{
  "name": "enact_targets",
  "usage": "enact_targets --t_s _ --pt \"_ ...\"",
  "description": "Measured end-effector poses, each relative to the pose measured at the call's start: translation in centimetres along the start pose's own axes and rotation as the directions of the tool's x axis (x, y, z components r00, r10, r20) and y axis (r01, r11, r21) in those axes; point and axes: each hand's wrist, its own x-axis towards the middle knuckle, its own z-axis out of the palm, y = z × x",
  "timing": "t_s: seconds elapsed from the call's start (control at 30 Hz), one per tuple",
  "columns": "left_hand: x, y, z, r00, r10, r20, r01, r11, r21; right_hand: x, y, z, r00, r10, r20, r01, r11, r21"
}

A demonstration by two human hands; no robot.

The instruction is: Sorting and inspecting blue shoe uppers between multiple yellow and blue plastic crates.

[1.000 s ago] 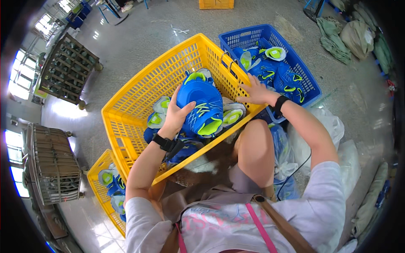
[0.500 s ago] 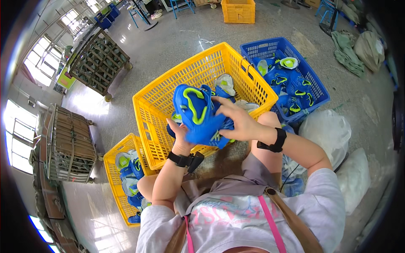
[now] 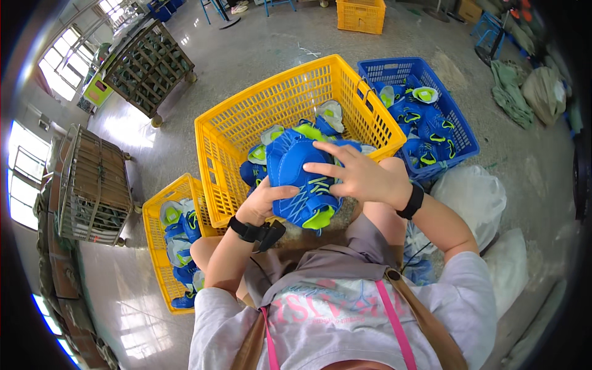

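Over the near side of a large yellow crate (image 3: 262, 105), I hold blue shoe uppers (image 3: 290, 157) with lime-green lining and lace details. They overlap, so I cannot tell whether there is one or a pair. My left hand (image 3: 264, 202) grips the lower left side, its thumb on top. My right hand (image 3: 361, 179) lies against the right side, index and middle fingers stretched across the blue surface, thumb near the lacing. More blue uppers stuffed with pale paper (image 3: 330, 117) lie in the crate behind and beside my hands.
A blue crate (image 3: 465, 126) of similar uppers stands at the right. A smaller yellow crate (image 3: 161, 271) of uppers stands at the lower left. Clear plastic bags (image 3: 475, 203) lie by my right arm. Wheeled racks (image 3: 148, 68) stand at the left, another yellow crate (image 3: 361, 17) farther off.
The uppers have been turned over, so the lime loop that faced up is hidden and the laced side shows. My right hand has shifted slightly right, with its fingers laid across them.
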Motion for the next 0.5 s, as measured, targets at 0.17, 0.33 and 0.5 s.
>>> enact_targets --t_s 0.17,0.33,0.5 --pt "-1.1 1.1 -3.5 0.961 0.273 0.045 -0.276 0.948 0.159 -1.8 1.5 -3.0 0.977 0.207 0.040 -0.211 0.972 0.102" --pt "-2.7 3.2 -5.9 0.956 0.294 -0.017 -0.280 0.923 0.264 -4.7 3.2 -4.9 0.833 0.521 0.188 -0.335 0.203 0.920" --pt "-1.7 6.9 -4.0 0.958 -0.194 0.210 -0.045 0.622 0.782 -0.1 3.4 -4.0 0.848 0.464 0.256 -0.214 -0.143 0.966"
